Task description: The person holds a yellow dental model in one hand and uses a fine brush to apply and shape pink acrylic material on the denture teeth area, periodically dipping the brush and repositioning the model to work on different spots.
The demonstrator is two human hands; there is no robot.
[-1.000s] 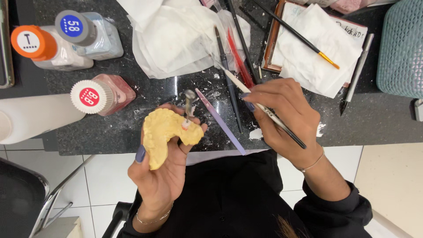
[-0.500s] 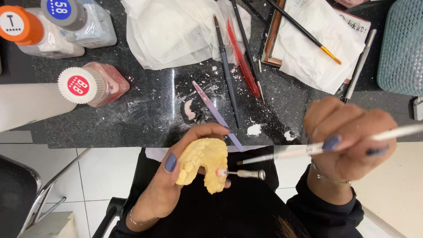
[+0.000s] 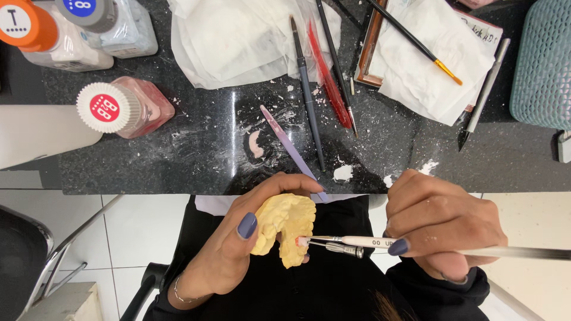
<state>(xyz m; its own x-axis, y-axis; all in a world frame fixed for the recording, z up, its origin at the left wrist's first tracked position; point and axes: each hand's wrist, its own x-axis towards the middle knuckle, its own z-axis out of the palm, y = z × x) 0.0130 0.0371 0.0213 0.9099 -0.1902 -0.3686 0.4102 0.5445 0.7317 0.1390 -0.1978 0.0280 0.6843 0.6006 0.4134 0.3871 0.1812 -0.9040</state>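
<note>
Left hand (image 3: pixel 238 249) closed around yellow plaster tooth model (image 3: pixel 285 229), held over the lap just below the counter (image 3: pixel 178 160) edge. Right hand (image 3: pixel 443 226) pinches a thin brush (image 3: pixel 357 241) — tip touching the model. Plaster looks stiff, brittle — best held by its base.

Three capped bottles (image 3: pixel 122 108) – one yellow cast (image 3: pixel 285 229) – two tissue sheets (image 3: pixel 238 35), two hands (image 3: pixel 443 223).

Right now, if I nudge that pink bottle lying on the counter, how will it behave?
The pink bottle lies on its side on the counter, so it would probably roll. It looks like light plastic, easily pushed. The white ribbed cap seems shut, so a spill is unlikely.
</note>
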